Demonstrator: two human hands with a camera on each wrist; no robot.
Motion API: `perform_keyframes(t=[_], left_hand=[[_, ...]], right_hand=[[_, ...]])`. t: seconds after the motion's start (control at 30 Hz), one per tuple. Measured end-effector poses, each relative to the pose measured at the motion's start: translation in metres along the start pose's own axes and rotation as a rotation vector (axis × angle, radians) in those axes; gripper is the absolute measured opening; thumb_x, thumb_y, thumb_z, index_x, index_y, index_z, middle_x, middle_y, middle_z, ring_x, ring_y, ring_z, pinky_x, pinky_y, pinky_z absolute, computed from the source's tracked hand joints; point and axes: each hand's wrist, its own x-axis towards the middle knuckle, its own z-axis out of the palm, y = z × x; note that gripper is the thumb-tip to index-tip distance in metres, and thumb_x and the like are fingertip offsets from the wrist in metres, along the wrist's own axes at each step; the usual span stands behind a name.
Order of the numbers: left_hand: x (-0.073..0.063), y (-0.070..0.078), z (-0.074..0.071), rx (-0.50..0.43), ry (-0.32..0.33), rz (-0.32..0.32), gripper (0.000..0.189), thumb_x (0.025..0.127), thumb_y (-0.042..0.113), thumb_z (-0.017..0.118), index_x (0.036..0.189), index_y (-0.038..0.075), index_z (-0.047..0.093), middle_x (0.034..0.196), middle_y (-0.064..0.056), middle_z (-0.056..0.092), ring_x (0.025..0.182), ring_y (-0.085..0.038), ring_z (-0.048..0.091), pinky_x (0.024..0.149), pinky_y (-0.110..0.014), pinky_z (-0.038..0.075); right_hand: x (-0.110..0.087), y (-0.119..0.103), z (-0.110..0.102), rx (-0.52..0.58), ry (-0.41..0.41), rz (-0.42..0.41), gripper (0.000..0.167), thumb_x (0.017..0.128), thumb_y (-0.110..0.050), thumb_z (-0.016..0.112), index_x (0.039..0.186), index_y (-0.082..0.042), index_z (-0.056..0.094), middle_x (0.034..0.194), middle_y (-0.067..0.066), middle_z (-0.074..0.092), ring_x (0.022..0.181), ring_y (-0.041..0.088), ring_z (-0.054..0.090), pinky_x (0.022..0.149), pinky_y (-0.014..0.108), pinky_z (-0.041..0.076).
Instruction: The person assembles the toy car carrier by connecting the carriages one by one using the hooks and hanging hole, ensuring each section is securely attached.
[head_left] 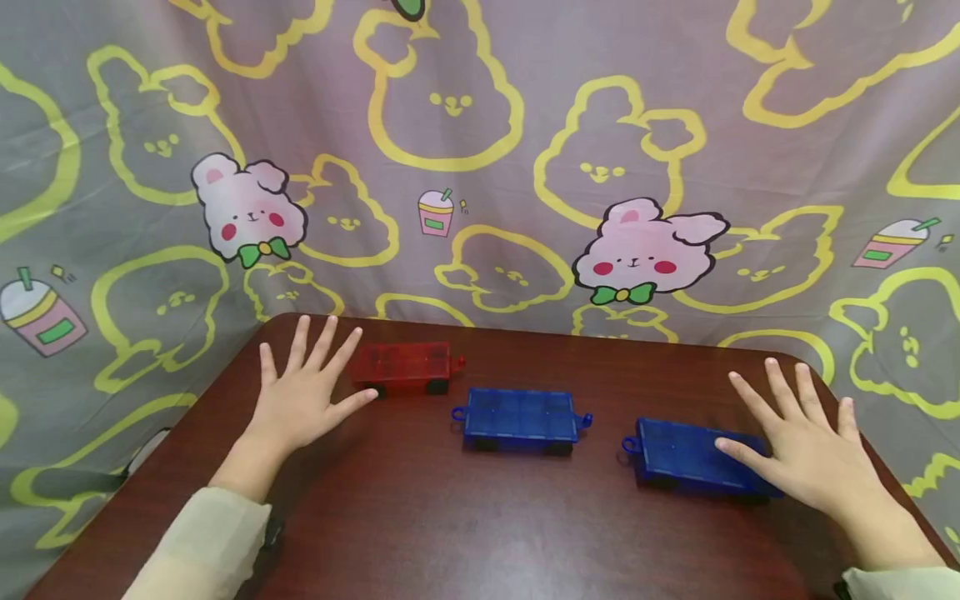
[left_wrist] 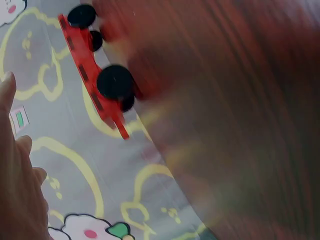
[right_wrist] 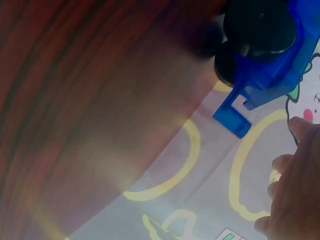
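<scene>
Three translucent toy train cars stand apart in a slanting row on the table. The red car [head_left: 411, 367] is at the back left, a blue car [head_left: 519, 417] in the middle, and a second blue car [head_left: 693, 458] nearer on the right. My left hand [head_left: 300, 408] is spread beside the red car, its thumb near the car's lower left corner and nothing in it. My right hand [head_left: 813, 454] is spread too, its thumb overlapping the right blue car in the head view. Black wheels [left_wrist: 115, 82] show under the red car in the left wrist view.
The brown wooden table [head_left: 420, 533] has rounded far corners. Behind and at both sides hangs a grey curtain [head_left: 495, 192] with yellow bear outlines and white bunny faces. A small dark and white object [head_left: 146, 452] shows by the table's left edge.
</scene>
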Motion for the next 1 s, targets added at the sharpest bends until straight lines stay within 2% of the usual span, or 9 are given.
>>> perform_keyframes(t=[0.17,0.33,0.5,0.67,0.87,1.0], left_hand=[[-0.001,0.016,0.004,-0.017,-0.005,0.05,0.092,0.087,0.074,0.05,0.16,0.035,0.01,0.169,-0.008,0.006,0.154,-0.033,-0.016,0.112,-0.077,-0.011],[-0.002,0.032,0.007,-0.033,-0.019,0.117,0.09,0.087,0.072,0.053,0.16,0.036,0.013,0.169,-0.004,0.006,0.155,-0.033,-0.011,0.113,-0.076,-0.004],[-0.003,0.047,0.011,-0.025,-0.062,0.182,0.088,0.088,0.073,0.051,0.16,0.037,0.014,0.17,0.001,0.002,0.156,-0.032,-0.009,0.115,-0.074,0.001],[-0.004,0.064,0.015,-0.045,-0.089,0.243,0.087,0.089,0.068,0.055,0.159,0.037,0.015,0.169,-0.001,0.008,0.156,-0.032,-0.005,0.117,-0.072,0.004],[0.0,0.086,0.019,-0.064,-0.104,0.322,0.086,0.09,0.066,0.056,0.159,0.035,0.017,0.169,0.002,0.01,0.157,-0.029,-0.002,0.119,-0.069,0.011],[0.007,0.099,0.019,-0.085,-0.154,0.37,0.085,0.09,0.064,0.057,0.159,0.032,0.019,0.168,0.002,0.014,0.157,-0.026,-0.001,0.118,-0.068,0.017]], right_hand=[[-0.003,-0.008,0.003,-0.017,-0.016,-0.028,0.095,0.089,-0.07,0.055,0.16,-0.035,0.002,0.166,0.01,-0.019,0.147,0.031,-0.033,0.102,0.065,-0.034],[-0.006,-0.016,0.008,-0.014,-0.029,-0.063,0.094,0.089,-0.068,0.056,0.161,-0.035,0.006,0.167,0.011,-0.015,0.149,0.032,-0.029,0.104,0.065,-0.032],[-0.009,-0.024,0.011,-0.001,-0.033,-0.087,0.093,0.088,-0.067,0.058,0.161,-0.034,0.009,0.168,0.01,-0.013,0.15,0.03,-0.028,0.104,0.064,-0.033],[-0.012,-0.032,0.011,0.034,-0.065,-0.104,0.091,0.089,-0.067,0.057,0.16,-0.033,0.012,0.168,0.01,-0.008,0.151,0.029,-0.027,0.105,0.069,-0.028],[-0.012,-0.039,0.01,0.065,-0.103,-0.132,0.088,0.088,-0.068,0.057,0.16,-0.034,0.017,0.169,0.012,0.004,0.153,0.027,-0.022,0.108,0.067,-0.026],[-0.014,-0.042,0.012,0.075,-0.108,-0.153,0.09,0.086,-0.069,0.059,0.159,-0.034,0.02,0.168,0.013,0.01,0.153,0.026,-0.022,0.109,0.064,-0.027]])
